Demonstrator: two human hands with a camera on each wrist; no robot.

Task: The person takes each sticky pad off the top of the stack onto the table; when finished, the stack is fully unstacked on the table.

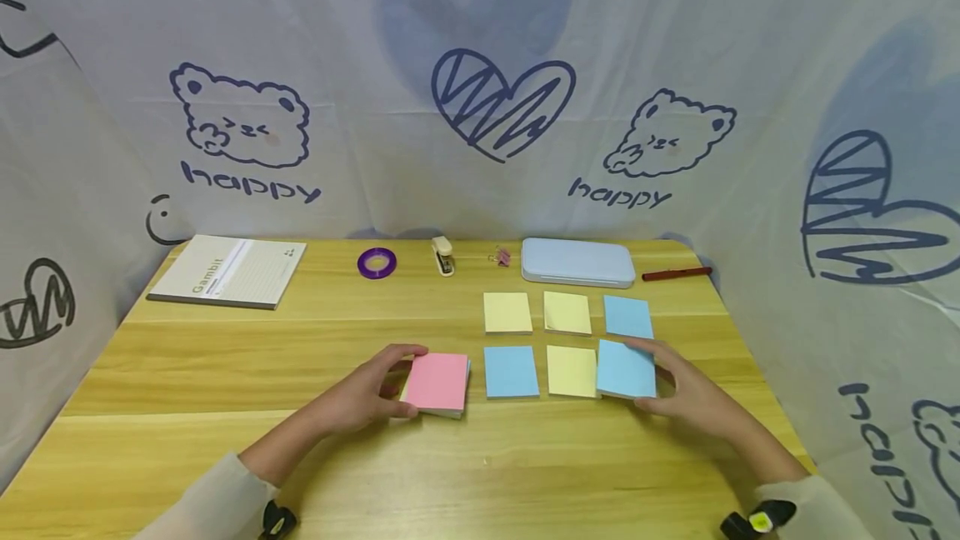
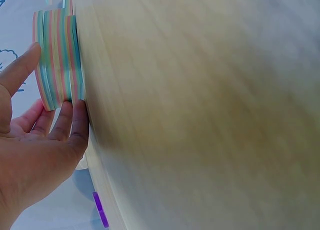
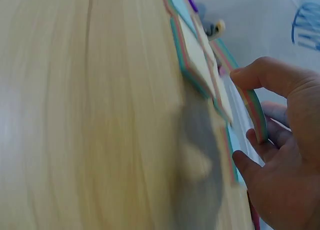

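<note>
My left hand (image 1: 371, 390) holds the side of a stack of sticky note pads (image 1: 437, 382) with a pink top. Its layered pink, yellow and green-blue edges (image 2: 57, 59) show in the left wrist view, thumb on one face and fingertips by the table. A blue-topped sticky note pad (image 1: 626, 369) is pinched by my right hand (image 1: 678, 382), raised off the table in the right wrist view. It overlaps the edge of a yellow pad (image 1: 572, 371) in the head view. Between the hands lies a blue pad (image 1: 512, 372).
Behind are two yellow pads (image 1: 507, 312) and a blue pad (image 1: 628, 317). Along the back stand a notebook (image 1: 247, 273), purple tape roll (image 1: 377, 251), stapler (image 1: 443, 257), pink binder clips (image 1: 501, 257), light-blue case (image 1: 577, 262) and dark red pen (image 1: 677, 273). Printed cloth surrounds the table.
</note>
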